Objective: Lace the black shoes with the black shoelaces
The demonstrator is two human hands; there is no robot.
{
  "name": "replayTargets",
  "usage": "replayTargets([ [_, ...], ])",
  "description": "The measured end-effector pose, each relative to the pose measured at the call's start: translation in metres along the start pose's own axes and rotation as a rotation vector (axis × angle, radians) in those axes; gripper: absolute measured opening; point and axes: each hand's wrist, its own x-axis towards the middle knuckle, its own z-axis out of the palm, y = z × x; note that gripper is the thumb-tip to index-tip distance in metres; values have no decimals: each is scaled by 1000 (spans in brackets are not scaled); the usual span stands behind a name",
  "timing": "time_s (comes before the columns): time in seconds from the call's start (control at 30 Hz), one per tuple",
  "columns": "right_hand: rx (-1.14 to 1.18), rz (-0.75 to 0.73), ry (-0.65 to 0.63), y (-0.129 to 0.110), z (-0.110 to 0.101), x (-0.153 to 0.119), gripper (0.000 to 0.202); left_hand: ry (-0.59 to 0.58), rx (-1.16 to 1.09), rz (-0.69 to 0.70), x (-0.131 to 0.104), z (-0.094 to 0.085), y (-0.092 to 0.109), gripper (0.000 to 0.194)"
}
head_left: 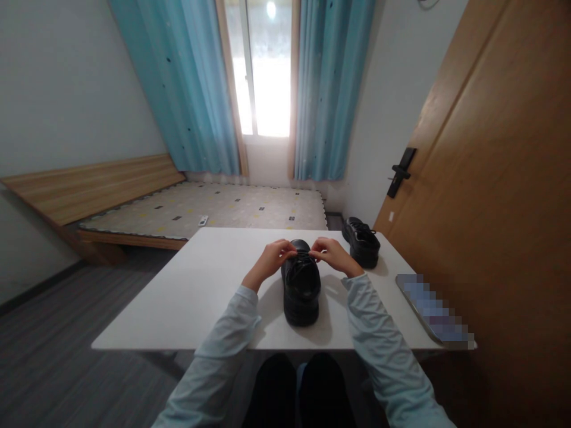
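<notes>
Near shoe: the black shoe (301,309) stands upright on the white worktop (191,291), in front of me, toe pointing away.
Shoe's opening: faces up toward me; the inside is dark, and I cannot tell what it holds.
My left hand (274,257): thumb and fingertips pinched together on the laces (303,254), from the left.
My right hand (333,254): pinching the laces likewise, from the right.
Other shoe (364,254): black, laced, upright near the worktop's far right corner; its inside is too dark to read.
Flat slab (426,309): lying along the right edge, face pixelated.
Bed frame (134,236): carries a patterned mattress (245,208), beyond the worktop.
</notes>
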Motion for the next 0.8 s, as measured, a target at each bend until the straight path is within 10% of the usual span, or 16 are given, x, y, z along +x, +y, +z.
replayTargets([
  [0.8,241,118,-111,15,-4,-5,17,-129,-173,-166,-10,-13,-1,24],
])
